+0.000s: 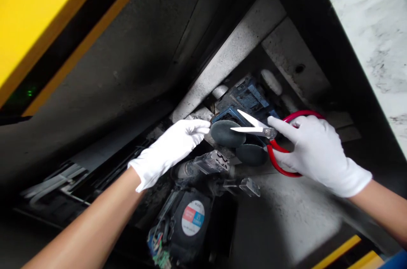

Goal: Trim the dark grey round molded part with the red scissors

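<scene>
My left hand [178, 144], in a white glove, is closed in a pinch at the left edge of a dark, round, flat pad [224, 135]. A second dark round pad [252, 155] sits just below and to the right of it. My right hand [313, 148], also gloved in white, grips scissors [288, 173] by their red handles. Their blades are apart and point left, crossing in front of the upper pad; whether they touch it I cannot tell. Behind the pads is a dusty blue mechanical part [246, 97].
A black unit with a round red, white and blue label [193, 218] stands below, with coloured wires [159, 247] beside it. Clear plastic pieces [213, 162] lie above it. A pale beam [232, 52] runs diagonally behind. A yellow panel [47, 10] fills the upper left.
</scene>
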The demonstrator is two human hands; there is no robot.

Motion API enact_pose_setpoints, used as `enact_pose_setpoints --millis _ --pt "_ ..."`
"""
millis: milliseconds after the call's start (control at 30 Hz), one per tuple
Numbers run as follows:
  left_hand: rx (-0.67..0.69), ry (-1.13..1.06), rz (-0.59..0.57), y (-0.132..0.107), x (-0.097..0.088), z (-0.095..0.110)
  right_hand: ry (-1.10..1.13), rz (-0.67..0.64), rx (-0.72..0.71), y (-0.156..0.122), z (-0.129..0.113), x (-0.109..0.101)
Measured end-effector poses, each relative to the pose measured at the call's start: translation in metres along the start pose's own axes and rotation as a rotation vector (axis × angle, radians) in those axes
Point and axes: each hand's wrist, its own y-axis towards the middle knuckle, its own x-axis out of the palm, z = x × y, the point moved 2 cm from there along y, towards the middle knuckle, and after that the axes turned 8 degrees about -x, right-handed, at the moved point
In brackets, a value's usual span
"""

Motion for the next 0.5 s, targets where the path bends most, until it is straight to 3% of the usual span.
enact_pose_setpoints --millis 100,300,500 --pt "-0.042 -0.042 -0.096 0.002 0.002 0.000 -0.067 -0.044 -0.077 0.001 -0.003 0.003" --pt "0.006 -0.096 -0.013 0.005 0.002 0.001 -0.125 -0.074 -0.128 0.010 -0.004 0.009" --pt "0.074 0.055 -0.026 0.005 0.000 0.004 -0.128 -0.048 -0.120 0.012 -0.006 0.013"
